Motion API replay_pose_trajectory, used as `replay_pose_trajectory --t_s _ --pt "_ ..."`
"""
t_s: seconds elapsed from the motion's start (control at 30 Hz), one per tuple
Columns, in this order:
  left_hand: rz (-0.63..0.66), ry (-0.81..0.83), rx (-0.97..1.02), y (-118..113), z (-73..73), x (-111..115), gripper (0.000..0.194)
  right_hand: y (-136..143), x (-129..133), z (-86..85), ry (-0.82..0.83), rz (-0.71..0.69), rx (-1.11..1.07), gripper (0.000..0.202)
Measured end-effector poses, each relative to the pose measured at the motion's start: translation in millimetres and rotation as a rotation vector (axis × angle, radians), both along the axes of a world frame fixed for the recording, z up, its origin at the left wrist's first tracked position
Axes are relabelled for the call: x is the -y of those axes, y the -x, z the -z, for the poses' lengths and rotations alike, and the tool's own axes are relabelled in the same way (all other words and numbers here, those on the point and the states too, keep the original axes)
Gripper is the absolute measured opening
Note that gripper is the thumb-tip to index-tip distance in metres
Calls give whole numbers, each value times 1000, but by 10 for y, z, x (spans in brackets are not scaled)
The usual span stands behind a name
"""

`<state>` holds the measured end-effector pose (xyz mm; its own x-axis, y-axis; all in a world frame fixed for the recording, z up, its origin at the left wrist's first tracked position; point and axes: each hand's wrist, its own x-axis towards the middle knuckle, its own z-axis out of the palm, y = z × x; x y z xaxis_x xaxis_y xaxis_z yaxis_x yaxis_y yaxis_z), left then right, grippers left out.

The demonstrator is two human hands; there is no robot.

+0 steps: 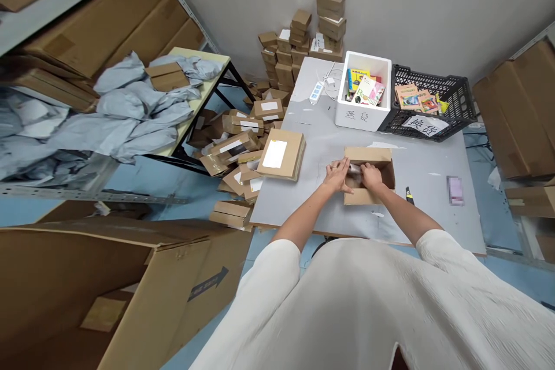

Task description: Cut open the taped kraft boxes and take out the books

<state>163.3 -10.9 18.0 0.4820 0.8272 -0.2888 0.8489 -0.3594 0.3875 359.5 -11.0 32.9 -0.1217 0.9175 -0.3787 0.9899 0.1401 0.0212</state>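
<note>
Bending close to a small greyish item (354, 169), the fingers of the right hand (372, 176) are seen inside an open cardboard box (367, 154).
On the left hand (338, 175), thumb and fingers are spread at the box's left end; whether the item is gripped by either hand cannot be told. A black-and-yellow cutter (409, 196) is laid right of the box. Farther out on the grey table (433, 191), a white foam bin (362, 119) and a black crate (455, 101) are placed.

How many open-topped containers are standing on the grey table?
3: a cardboard box, with the left hand and right hand at it; a white foam box behind it; a black crate to the foam box's right.
</note>
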Motion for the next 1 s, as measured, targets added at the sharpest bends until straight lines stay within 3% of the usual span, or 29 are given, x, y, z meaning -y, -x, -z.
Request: replay_pose_trajectory --t_s 0.17,0.33,0.67,0.87,1.0 --pt "-8 -2 -21 -3 -17 40 156 62 -27 -32 61 -75 -13 39" --pt "-54 -27 -47 -29 -34 53 154 -68 -79 -246 -23 -120 -39 39" --pt "-113 -81 -89 -166 -103 -99 145 -934 36 -754 -338 169 -318 38" --pt "-198 -120 -110 -311 -165 -402 144 -1297 351 -848 -311 287 -521 36" --pt "-268 -156 -81 -374 -192 -713 136 -1380 572 -741 -205 282 -554 33"
